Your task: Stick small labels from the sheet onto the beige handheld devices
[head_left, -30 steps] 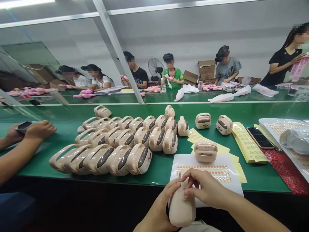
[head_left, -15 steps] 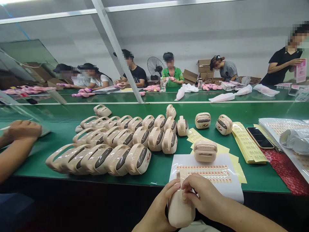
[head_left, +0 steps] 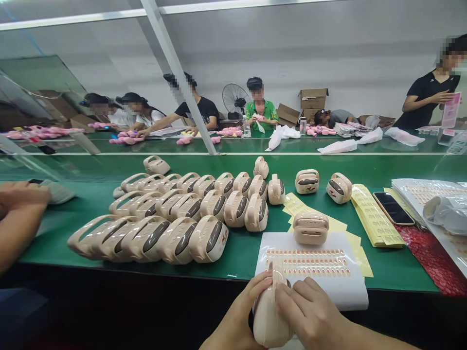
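Note:
At the table's front edge I hold a beige plastic device with a carry handle (head_left: 269, 318), like a small portable speaker. My left hand (head_left: 242, 311) is wrapped round its left side, with the thumb up by the handle. The fingers of my right hand (head_left: 310, 306) are bent and pressed against its right side below the handle; whether a sticker lies under them is hidden. Just beyond lies a white sheet of small oval stickers (head_left: 308, 262). Another beige device (head_left: 310, 228) stands at the back of that sheet.
Rows of similar devices (head_left: 207, 238) fill the table to the left. Yellow sticker sheets (head_left: 375, 218), a phone (head_left: 393, 208) and red bubble wrap (head_left: 436, 262) lie right. A co-worker's arm (head_left: 22, 218) is at the left edge; several people sit across the green bench.
My right hand has shifted from pinching near the handle's base to pressing its fingers along the device's side. At the left, the co-worker's hand has moved further left.

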`<state>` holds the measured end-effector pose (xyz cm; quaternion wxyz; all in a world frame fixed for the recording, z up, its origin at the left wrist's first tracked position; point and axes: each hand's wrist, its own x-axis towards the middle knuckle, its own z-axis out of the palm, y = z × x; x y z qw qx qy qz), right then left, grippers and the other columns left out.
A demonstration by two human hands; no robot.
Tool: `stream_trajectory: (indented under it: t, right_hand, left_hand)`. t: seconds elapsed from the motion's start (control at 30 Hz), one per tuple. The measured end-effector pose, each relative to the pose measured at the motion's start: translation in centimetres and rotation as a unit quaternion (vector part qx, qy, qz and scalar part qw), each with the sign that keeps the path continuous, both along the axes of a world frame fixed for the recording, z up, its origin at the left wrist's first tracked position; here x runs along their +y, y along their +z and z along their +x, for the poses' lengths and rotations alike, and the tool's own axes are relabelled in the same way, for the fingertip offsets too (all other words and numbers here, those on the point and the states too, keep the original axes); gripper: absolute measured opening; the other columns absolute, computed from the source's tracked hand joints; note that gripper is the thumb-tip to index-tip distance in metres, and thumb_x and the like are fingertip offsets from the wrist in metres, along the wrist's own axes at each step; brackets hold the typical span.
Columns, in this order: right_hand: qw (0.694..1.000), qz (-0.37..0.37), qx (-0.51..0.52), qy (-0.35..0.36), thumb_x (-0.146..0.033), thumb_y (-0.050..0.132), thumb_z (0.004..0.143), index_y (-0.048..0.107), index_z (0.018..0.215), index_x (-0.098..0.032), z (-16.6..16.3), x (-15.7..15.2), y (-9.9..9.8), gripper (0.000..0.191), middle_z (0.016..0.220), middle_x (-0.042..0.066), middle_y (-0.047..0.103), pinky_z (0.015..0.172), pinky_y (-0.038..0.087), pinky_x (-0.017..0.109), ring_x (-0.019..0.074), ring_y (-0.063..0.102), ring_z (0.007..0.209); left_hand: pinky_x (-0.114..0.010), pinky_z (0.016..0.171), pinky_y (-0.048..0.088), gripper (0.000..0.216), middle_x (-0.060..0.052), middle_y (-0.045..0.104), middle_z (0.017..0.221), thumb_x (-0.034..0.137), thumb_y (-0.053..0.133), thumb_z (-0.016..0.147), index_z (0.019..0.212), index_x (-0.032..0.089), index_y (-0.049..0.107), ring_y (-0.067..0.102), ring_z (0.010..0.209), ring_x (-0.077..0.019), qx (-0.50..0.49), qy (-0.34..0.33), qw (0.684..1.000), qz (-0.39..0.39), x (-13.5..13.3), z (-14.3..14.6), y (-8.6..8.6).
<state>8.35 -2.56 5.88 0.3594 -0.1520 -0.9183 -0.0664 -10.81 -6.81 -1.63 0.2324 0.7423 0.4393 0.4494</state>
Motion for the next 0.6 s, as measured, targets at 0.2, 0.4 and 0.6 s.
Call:
stream_trajectory:
  t: [0.2,0.4,0.6]
  right_hand:
    - [0.981,-0.194,-0.021,-0.013,-0.039,0.061,0.079,0.025,0.138,-0.01,0.8,1.0,-0.6,0.075,0.12,0.018,0.06,0.072,0.048,0.039,0.0289,0.059,0.094]
    - [0.832,-0.543,0.07,0.089,-0.05,0.06,0.074,0.041,0.125,-0.018,-0.2,2.6,-1.3,0.063,0.125,0.015,0.047,0.098,0.036,0.044,0.0273,0.044,0.119]
    - [0.772,-0.601,0.162,0.13,-0.063,0.045,0.079,0.05,0.105,-0.02,-0.5,4.1,-1.1,0.05,0.1,0.007,0.053,0.086,0.041,0.036,0.0206,0.051,0.095]
  left_hand:
    - [-0.052,0.09,0.046,0.1,-0.012,0.052,0.129,0.021,0.085,0.042,0.13,0.037,0.04,0.053,0.112,-0.0392,-0.033,-0.01,0.999,0.002,0.0,0.2,1.1]
    - [-0.049,0.091,0.045,0.097,-0.014,0.052,0.13,0.018,0.084,0.045,0.131,0.034,0.041,0.053,0.113,-0.0389,-0.043,-0.033,0.998,0.025,-0.2,0.6,1.8]
    - [-0.044,0.093,0.045,0.053,-0.006,0.059,0.125,0.036,0.068,0.069,0.12,0.036,0.053,0.055,0.112,-0.0316,-0.127,-0.021,0.991,-0.023,0.0,1.4,1.2]
